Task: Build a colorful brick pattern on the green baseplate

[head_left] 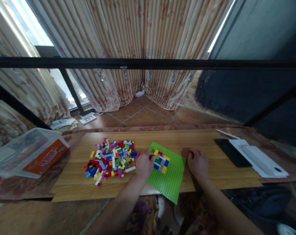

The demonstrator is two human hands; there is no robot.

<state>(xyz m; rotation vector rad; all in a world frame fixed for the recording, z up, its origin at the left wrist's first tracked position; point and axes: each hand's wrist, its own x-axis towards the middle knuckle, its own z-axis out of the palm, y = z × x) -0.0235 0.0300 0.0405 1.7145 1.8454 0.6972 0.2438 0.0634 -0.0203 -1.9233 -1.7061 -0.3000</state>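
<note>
A green studded baseplate (171,186) lies turned at an angle on the table, its near corner reaching past the front edge. Near its upper middle sits a flat patch of building bricks (161,161) in red, yellow, blue, white and green. My left hand (145,164) is closed at the patch's left side, thumb and fingers pinched; what is between them is hidden. Just right of the baseplate, my right hand (199,164) rests on the table with curled fingers and nothing visible in them. Left of my left hand spreads a loose pile of mixed bricks (113,160).
A clear plastic box (46,156) with an orange label stands left of the wooden table (72,178). On the right lie a black flat piece (232,153) and a white case (259,160). A dark metal bar (162,63) crosses in front of the curtains (118,36).
</note>
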